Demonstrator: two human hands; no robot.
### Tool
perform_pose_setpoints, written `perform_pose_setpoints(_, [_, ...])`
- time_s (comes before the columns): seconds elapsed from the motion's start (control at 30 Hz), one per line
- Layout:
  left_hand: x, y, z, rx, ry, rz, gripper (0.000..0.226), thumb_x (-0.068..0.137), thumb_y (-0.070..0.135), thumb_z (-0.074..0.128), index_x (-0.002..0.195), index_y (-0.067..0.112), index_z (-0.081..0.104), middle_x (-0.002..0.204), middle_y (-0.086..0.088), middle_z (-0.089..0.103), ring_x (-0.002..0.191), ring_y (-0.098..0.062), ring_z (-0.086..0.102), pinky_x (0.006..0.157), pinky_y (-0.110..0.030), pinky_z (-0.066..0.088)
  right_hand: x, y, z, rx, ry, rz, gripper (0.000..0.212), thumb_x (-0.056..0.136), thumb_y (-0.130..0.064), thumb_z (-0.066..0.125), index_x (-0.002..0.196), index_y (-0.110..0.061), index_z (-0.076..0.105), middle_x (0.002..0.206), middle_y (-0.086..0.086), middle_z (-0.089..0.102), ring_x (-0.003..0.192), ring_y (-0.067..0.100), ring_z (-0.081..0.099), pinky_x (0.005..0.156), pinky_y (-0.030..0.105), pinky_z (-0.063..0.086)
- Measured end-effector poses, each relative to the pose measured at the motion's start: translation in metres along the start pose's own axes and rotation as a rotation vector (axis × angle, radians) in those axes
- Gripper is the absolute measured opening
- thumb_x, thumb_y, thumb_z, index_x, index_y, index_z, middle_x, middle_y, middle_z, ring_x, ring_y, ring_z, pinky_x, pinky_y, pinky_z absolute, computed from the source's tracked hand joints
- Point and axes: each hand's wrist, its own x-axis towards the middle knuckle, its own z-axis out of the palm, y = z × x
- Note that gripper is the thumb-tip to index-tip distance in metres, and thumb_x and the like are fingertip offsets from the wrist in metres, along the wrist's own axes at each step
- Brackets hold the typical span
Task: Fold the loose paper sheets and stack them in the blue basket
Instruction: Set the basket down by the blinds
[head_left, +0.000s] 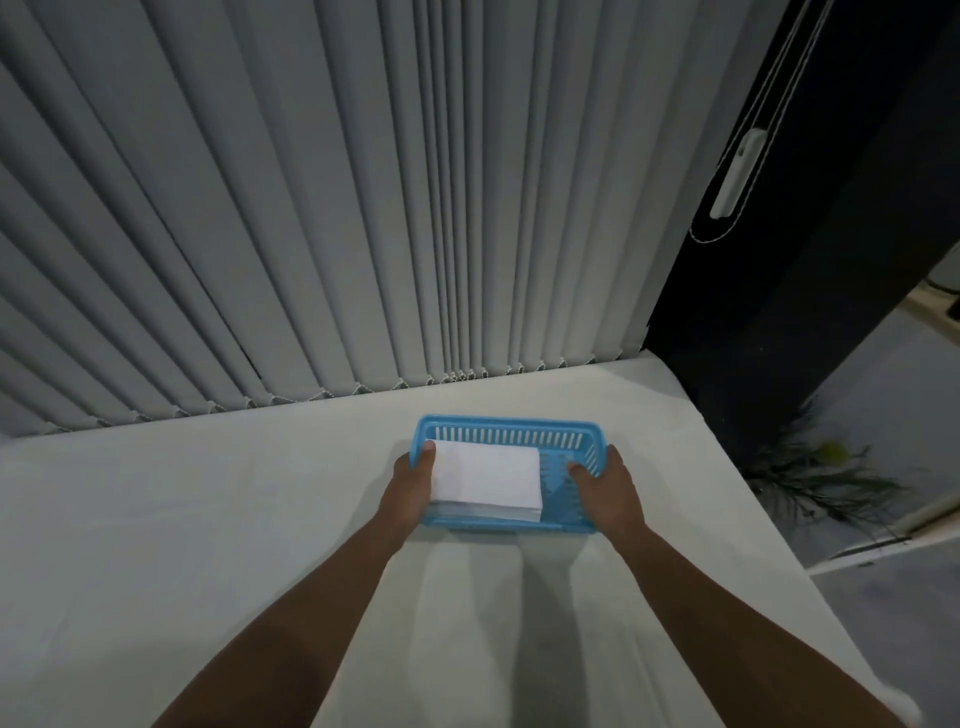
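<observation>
A blue slotted basket (511, 430) sits on the white table, past the middle. Inside it, against the left side, lies a stack of folded white paper sheets (485, 480). My left hand (410, 480) grips the basket's left end, with the thumb over the rim and touching the paper's corner. My right hand (605, 480) grips the right end, thumb inside the basket on its bare blue floor. No loose sheets show on the table.
The white table (208, 519) ends at a right edge running diagonally towards me. Grey vertical blinds (311, 208) hang along its far edge. Off the right side are a dark panel (831, 260) and a plant (826, 478) on the floor.
</observation>
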Motion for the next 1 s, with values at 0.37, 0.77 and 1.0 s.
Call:
perform_pose_setpoints(0.37, [0.063, 0.056, 0.053, -0.217, -0.108, -0.214, 0.065, 0.087, 0.07, 0.033, 0.134, 0.027, 0.04, 0.124, -0.003, 0.056, 0.11, -0.025, 0.056, 0.1, -0.047, 0.048, 0.134, -0.022, -0.037, -0.145, -0.08, -0.007, 0.05, 0.091, -0.039, 0.055, 0.129, -0.008, 0.047, 0.123, 0.016, 0.061, 0.105, 0.032, 0.062, 0.086, 0.036, 0.05])
perform_pose_setpoints(0.77, [0.093, 0.051, 0.083, -0.373, -0.153, -0.221, 0.057, 0.092, 0.063, 0.033, 0.131, 0.025, 0.05, 0.125, -0.005, 0.063, 0.114, -0.027, 0.06, 0.103, -0.051, 0.046, 0.181, -0.007, -0.029, -0.13, -0.105, 0.004, 0.04, 0.092, -0.04, 0.054, 0.121, -0.013, 0.05, 0.119, 0.012, 0.062, 0.102, 0.031, 0.062, 0.089, 0.041, 0.05])
perform_pose_setpoints(1.0, [0.087, 0.05, 0.088, -0.436, -0.186, -0.195, 0.052, 0.095, 0.058, 0.032, 0.13, 0.026, 0.052, 0.124, -0.006, 0.064, 0.113, -0.027, 0.061, 0.103, -0.051, 0.046, 0.18, 0.0, -0.029, -0.136, -0.077, -0.043, 0.027, 0.095, -0.037, 0.049, 0.111, -0.015, 0.049, 0.11, 0.011, 0.062, 0.087, 0.022, 0.059, 0.061, 0.026, 0.041])
